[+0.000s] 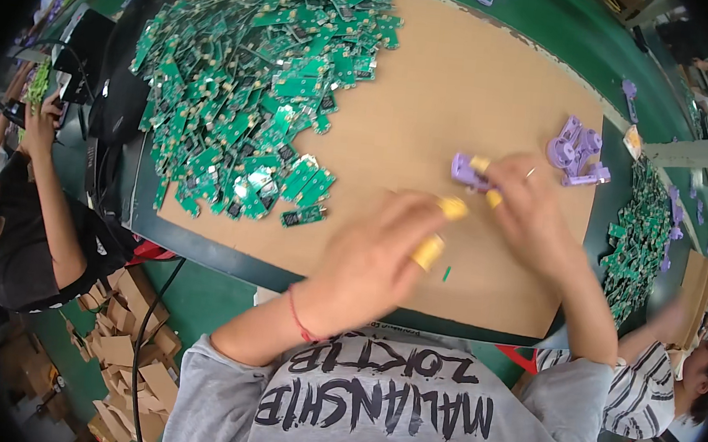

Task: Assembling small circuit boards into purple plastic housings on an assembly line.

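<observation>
Purple piece (464,170) pinched in the right hand (532,211)

From my end, I see the right hand closed on the purple piece, over the brown sheet (433,85). The left hand (372,252), fingers curled close by, is blurred; I cannot tell whether it holds anything. Green boards (298,88) lie heaped at the left. I judge the step in hand to be handling this one piece; the next move calls for a steady right grip.

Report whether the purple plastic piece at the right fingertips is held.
Held, apparently: the purple plastic piece meets yellow finger cots on the right hand; blur hides the exact grip.
</observation>
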### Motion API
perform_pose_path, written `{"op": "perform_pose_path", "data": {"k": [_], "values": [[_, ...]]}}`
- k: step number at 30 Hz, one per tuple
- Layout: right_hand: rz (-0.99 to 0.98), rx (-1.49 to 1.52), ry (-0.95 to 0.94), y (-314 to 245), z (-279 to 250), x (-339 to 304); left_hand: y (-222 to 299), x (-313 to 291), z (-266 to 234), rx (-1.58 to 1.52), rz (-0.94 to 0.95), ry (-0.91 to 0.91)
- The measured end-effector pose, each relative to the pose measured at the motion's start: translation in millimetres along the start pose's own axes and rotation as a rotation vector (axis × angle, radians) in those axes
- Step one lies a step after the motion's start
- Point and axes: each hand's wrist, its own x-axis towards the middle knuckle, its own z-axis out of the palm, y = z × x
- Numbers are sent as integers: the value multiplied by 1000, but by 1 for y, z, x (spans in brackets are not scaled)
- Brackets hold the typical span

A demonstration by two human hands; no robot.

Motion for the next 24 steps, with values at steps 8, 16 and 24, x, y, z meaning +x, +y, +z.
{"op": "perform_pose_path", "data": {"k": [8,16,24], "values": [[-59,160,56,-19,33,-38,-49,-26,-39,683,-137,202],[217,351,93,-24,37,-39,-50,-14,-42,746,-110,48],[454,708,66,-46,12,-39,-37,-8,-34,225,-106,165]]}}
